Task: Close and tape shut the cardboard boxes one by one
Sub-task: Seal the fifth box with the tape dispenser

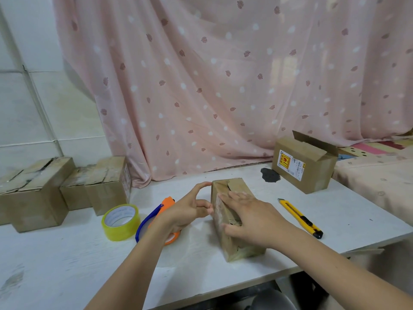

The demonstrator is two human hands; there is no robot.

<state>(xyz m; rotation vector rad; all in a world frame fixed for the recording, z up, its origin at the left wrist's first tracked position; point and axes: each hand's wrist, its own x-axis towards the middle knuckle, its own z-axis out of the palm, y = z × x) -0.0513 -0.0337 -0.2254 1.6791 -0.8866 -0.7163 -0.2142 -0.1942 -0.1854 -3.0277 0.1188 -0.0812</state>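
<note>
Head view, looking down on a white desk [223,271] backed by a pink patterned curtain [223,74]. Closed cardboard boxes [55,191] stand grouped at the desk's far left; an open box [306,164] with raised flaps and a printed label waits at the far right, not yet closed. The small box [234,220] in hand lies near the middle of the desk, its flaps folded down and its surface creased, with glossy tape visible along the top and near end. The right hand [252,218] lies flat on the top with straight fingers, pressing; the left hand [187,211] sits against the box's left side, its fingers [204,185] loosely curved and touching the upper edge, gripping nothing. An orange-and-blue tape dispenser [156,220] lies partly hidden under the left forearm, a yellow tape roll [120,221] just beside it, and a yellow utility knife [300,218] to the right of the box. Judged step: smoothing tape onto the seam. Done well, the flat palm should keep the flaps level while the fingers rub outward over the edge, driving out wrinkles. Worn cardboard may bond poorly, so firm pressure at corners matters.
</note>
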